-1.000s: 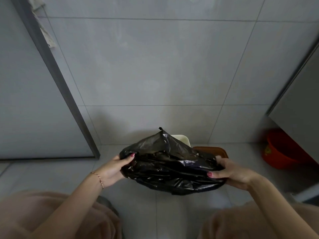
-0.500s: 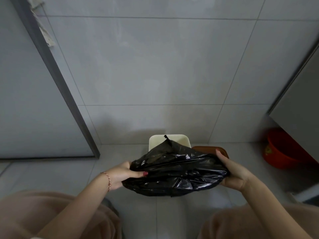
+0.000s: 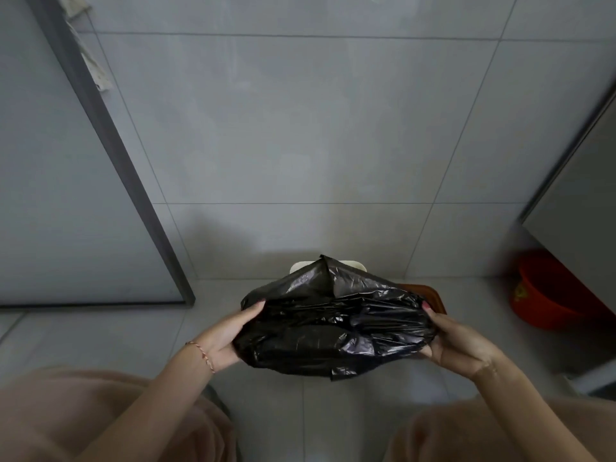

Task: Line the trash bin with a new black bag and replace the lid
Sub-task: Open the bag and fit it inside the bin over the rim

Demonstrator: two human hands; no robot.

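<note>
1. i have the black bag (image 3: 333,323) bunched between both hands, held over the floor (image 3: 273,415) in front of the white trash bin (image 3: 353,263), which is mostly hidden behind it.
2. my left hand (image 3: 230,335) has its grip closed on the bag's left edge, and my right hand (image 3: 456,345) has its grip closed on the right edge.
3. to do this step well, i'd find the bag's mouth, pull the layers apart, then lower it into the bin and fold the rim over.
4. count: one bag, one bin, one brown piece (image 3: 430,295) behind the bag, probably the lid, and one red basin (image 3: 546,295) well apart at right.
</note>
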